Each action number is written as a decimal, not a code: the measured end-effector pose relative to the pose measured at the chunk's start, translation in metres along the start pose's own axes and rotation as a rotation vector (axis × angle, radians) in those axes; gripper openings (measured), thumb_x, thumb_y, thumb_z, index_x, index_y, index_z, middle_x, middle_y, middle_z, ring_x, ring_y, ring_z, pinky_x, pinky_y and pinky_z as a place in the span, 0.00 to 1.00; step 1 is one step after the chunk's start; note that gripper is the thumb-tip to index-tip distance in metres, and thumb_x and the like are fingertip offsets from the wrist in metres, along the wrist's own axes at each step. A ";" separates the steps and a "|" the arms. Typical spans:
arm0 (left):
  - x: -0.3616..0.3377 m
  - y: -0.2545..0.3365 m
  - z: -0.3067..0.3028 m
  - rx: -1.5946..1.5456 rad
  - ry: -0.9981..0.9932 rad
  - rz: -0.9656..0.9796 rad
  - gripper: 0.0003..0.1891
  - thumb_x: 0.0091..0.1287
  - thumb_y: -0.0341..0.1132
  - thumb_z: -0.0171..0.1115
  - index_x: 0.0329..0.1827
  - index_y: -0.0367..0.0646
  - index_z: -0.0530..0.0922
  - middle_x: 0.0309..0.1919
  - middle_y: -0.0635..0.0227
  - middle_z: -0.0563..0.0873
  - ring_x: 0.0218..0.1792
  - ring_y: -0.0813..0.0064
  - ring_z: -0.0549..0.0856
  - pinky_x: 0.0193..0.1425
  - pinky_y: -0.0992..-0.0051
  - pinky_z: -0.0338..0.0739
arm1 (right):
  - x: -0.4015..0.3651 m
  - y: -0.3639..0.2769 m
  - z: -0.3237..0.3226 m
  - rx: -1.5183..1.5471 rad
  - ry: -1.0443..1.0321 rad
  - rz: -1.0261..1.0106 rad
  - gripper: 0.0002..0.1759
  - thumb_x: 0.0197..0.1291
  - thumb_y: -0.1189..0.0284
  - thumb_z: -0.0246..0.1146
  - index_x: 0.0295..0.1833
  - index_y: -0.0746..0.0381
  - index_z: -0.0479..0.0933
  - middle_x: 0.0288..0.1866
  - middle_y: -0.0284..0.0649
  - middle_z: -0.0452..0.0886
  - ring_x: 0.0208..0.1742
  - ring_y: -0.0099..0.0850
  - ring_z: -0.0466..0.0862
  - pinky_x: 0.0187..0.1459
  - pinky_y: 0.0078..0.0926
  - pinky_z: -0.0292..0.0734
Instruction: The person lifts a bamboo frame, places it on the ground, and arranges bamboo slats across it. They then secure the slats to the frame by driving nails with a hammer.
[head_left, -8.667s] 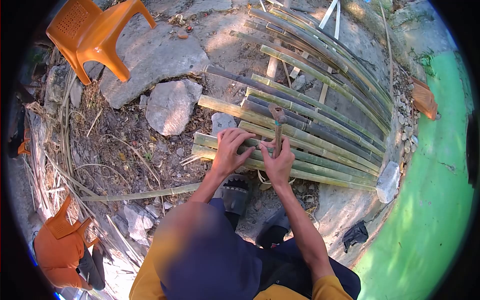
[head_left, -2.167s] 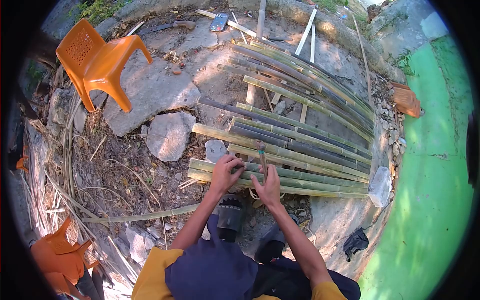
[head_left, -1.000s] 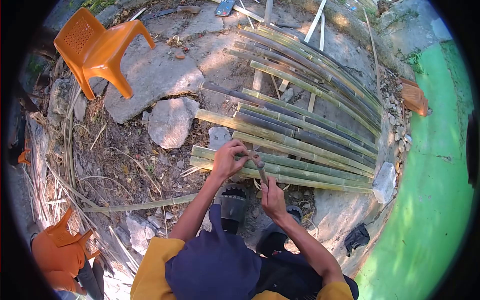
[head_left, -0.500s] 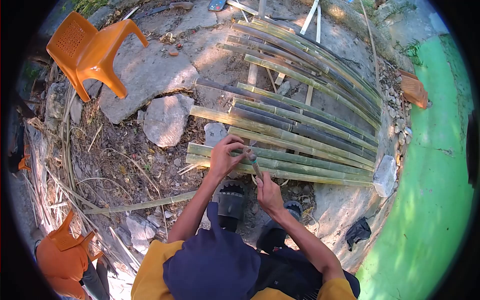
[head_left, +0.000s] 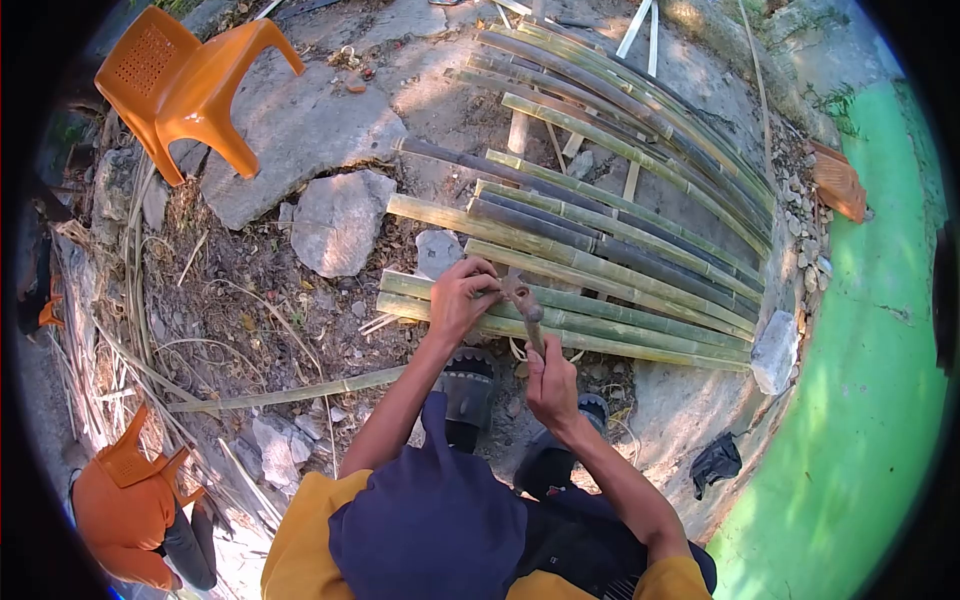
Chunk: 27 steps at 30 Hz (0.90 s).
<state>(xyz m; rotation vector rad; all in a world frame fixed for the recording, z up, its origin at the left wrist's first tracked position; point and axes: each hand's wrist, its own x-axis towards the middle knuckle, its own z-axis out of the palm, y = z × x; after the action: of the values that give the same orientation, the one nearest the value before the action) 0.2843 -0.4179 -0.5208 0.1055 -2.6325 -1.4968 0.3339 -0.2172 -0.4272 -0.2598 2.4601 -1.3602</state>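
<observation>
My right hand is wrapped around the handle of a hammer. The hammer's metal head is just right of my left fingertips. My left hand is closed in a pinch above the near ends of the bamboo poles; whatever is between its fingers is too small to name. These green poles lie side by side, running off to the right. More bamboo poles, some dark, stretch out beyond them in a loose row.
An orange plastic chair stands at upper left by flat stone slabs. A person in orange bends at lower left. A pale stone sits at the poles' right ends. Green ground lies beyond. A black bag lies at right.
The hammer's head has moved slightly right of my left fingers and appears turned. My right hand has shifted slightly right and down. The whole view has shifted a little.
</observation>
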 end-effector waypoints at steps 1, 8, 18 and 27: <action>0.001 0.001 0.000 0.001 0.011 0.008 0.09 0.50 0.30 0.80 0.34 0.47 0.89 0.41 0.74 0.87 0.44 0.66 0.87 0.47 0.66 0.82 | 0.000 -0.001 -0.001 0.017 0.039 -0.048 0.10 0.81 0.69 0.54 0.57 0.65 0.71 0.34 0.58 0.83 0.35 0.59 0.86 0.34 0.50 0.76; -0.002 0.004 -0.001 -0.023 -0.014 -0.048 0.09 0.50 0.32 0.80 0.34 0.47 0.90 0.40 0.74 0.86 0.41 0.65 0.87 0.47 0.65 0.81 | -0.003 0.012 0.001 -0.117 -0.063 0.018 0.12 0.79 0.72 0.55 0.61 0.66 0.70 0.33 0.58 0.82 0.33 0.61 0.86 0.33 0.51 0.79; 0.006 0.002 -0.001 -0.017 -0.015 -0.094 0.09 0.49 0.31 0.81 0.33 0.48 0.90 0.41 0.73 0.84 0.41 0.65 0.86 0.46 0.65 0.80 | -0.002 0.021 0.000 -0.171 -0.096 0.013 0.15 0.76 0.73 0.55 0.63 0.64 0.69 0.34 0.61 0.83 0.35 0.65 0.85 0.36 0.56 0.80; 0.003 0.003 0.000 -0.027 -0.007 -0.102 0.09 0.48 0.32 0.82 0.32 0.50 0.91 0.40 0.71 0.82 0.40 0.64 0.86 0.43 0.64 0.80 | 0.009 0.031 -0.001 -0.242 -0.104 -0.053 0.11 0.78 0.72 0.55 0.59 0.64 0.70 0.32 0.58 0.83 0.34 0.63 0.85 0.34 0.54 0.79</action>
<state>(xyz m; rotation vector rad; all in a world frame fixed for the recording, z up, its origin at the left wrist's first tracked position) 0.2814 -0.4170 -0.5176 0.2359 -2.6483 -1.5653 0.3248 -0.2030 -0.4552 -0.4433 2.5441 -1.0379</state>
